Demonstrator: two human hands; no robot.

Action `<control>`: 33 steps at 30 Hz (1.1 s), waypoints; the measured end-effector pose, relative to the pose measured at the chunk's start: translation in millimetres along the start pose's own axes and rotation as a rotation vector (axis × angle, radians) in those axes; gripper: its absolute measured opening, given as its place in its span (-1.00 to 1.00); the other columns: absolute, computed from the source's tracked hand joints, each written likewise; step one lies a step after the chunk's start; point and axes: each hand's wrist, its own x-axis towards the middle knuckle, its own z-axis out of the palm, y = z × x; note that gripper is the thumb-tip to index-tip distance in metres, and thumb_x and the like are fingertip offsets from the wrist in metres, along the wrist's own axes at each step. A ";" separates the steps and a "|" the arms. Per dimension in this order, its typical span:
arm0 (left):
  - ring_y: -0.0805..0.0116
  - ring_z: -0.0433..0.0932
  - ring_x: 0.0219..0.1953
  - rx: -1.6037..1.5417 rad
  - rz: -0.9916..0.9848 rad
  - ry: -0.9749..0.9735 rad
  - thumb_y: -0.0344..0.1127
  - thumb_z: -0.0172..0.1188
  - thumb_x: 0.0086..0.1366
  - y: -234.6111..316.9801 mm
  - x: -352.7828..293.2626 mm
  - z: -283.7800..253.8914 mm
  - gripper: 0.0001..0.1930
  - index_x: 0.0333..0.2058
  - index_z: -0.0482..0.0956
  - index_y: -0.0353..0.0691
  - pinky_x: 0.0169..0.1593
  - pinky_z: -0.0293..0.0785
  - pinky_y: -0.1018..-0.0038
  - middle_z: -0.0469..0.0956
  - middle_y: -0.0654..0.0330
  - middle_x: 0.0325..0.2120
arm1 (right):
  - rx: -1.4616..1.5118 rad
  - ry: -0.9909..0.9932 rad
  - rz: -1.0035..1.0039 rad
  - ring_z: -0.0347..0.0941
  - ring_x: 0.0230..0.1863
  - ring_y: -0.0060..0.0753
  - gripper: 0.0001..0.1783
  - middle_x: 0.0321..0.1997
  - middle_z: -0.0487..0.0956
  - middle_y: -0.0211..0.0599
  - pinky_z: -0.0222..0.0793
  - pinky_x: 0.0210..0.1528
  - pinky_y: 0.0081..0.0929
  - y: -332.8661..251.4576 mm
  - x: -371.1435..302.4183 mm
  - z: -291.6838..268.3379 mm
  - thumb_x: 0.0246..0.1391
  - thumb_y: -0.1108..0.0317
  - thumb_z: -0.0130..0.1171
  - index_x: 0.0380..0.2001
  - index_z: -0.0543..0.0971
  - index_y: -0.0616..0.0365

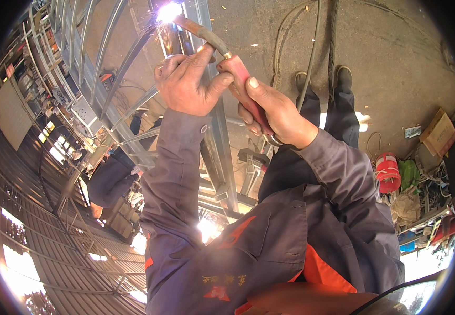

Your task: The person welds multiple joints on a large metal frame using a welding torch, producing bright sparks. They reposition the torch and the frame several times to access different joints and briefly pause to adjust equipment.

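My right hand (280, 113) is wrapped round the red handle of a welding torch (243, 86), thumb along its upper side. The torch's bent brown neck runs up and left to a bright white arc (168, 12) with sparks at the steel frame (219, 157). My left hand (188, 81) lies over a bar of that frame just below the arc, fingers curled down. Its index finger is against or close beside the torch neck, and its thumb points to the front of the handle. The fingertips are partly hidden, and glare hides the spot under the arc.
Curved steel bars (106, 44) spread out at left. Cables (319, 47) trail over the concrete floor (390, 58). On the right stand a red bucket (388, 173), a cardboard box (439, 132) and assorted clutter. Another person (109, 178) bends down at far left.
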 end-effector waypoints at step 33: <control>0.33 0.58 -0.27 -0.058 0.019 0.040 0.41 0.30 0.17 -2.8 1.0 -0.4 -0.29 -0.01 0.72 -0.10 -0.10 0.32 0.27 0.72 0.40 -0.33 | -0.118 0.065 -0.037 0.22 -0.61 -0.62 -0.31 -0.53 0.37 -0.40 0.19 -0.55 -0.59 -14.2 -5.6 13.8 0.46 -0.31 -0.20 -0.09 0.45 0.21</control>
